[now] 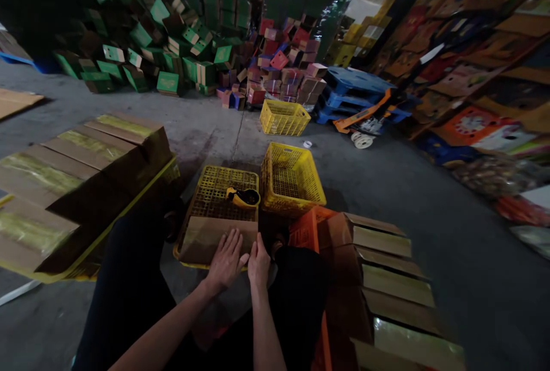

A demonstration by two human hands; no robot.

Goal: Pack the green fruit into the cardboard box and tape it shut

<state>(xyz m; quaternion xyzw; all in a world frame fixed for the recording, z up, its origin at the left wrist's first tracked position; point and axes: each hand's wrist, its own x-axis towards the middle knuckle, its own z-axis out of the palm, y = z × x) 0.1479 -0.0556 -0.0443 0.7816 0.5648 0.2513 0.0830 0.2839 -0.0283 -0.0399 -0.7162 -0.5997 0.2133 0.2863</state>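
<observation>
Work crate (208, 187) as reference: left hand (227, 259) lay flat, fingers extended, on the cardboard piece (198, 239) across its near end; right hand (259, 262) met the piece's right end, pinching or just butting, couldn't tell. Even palm pressure with that end square seemed the way to do it. Left of the work crate, a yellow crate (173, 171) held taped cartons (86, 150); on it, a tape dispenser (244, 197); right, an open yellow bin (315, 182), then an orange crate (307, 230) of cardboard boxes (389, 285).

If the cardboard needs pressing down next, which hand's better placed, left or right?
Left, most likely. The left hand lies palm-down on top of the cardboard, fingers pointing forward; the right hand is only at its right end, turned more on edge.
</observation>
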